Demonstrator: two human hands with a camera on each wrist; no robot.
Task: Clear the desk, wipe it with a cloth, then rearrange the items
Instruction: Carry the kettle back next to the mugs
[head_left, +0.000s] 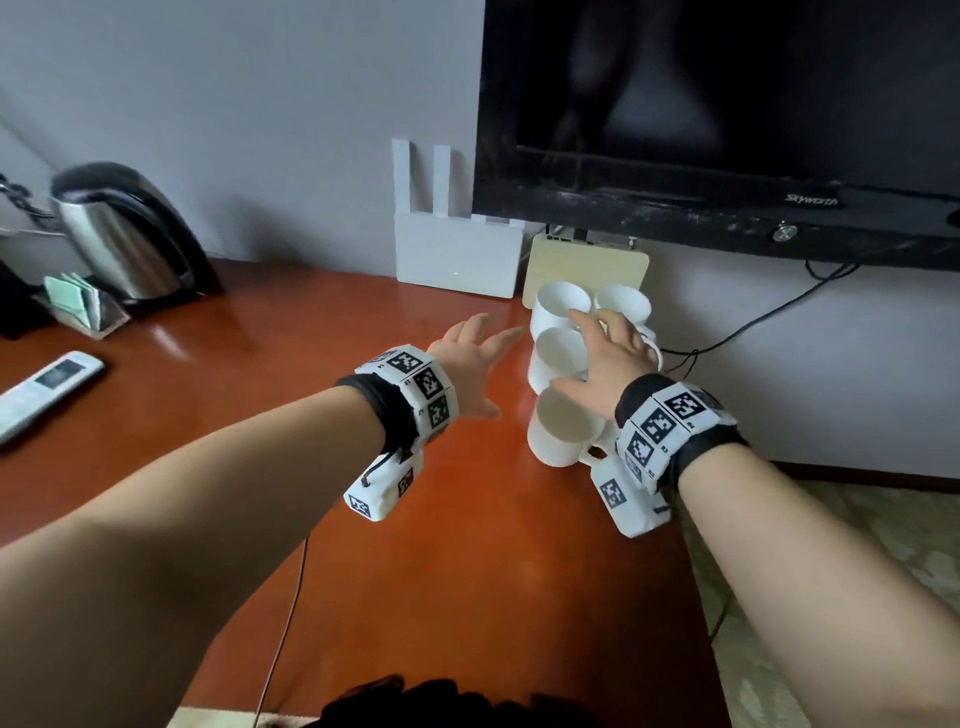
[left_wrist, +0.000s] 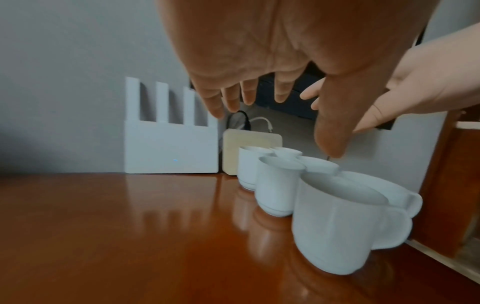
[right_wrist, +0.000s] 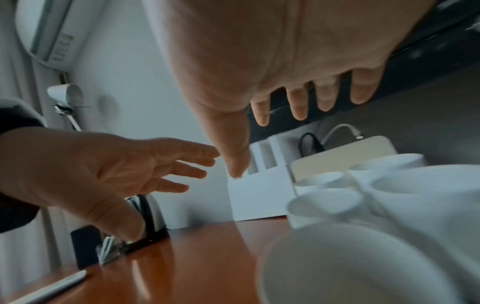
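Hovering with fingers spread and holding nothing, the right hand (head_left: 608, 358) hangs over a cluster of white mugs (head_left: 563, 423) near the desk's (head_left: 260, 415) right edge. Just left of those fingers, the left hand (head_left: 470, 358) is splayed above bare wood. Beyond the fingertips a router (head_left: 457, 260) and a beige box (head_left: 587, 270) lean against the wall. The 2 nearest mugs look empty.

Dim, soft indoor light; glossy desk (head_left: 260, 364) shows glare; wrist views blurred, edges distorted.
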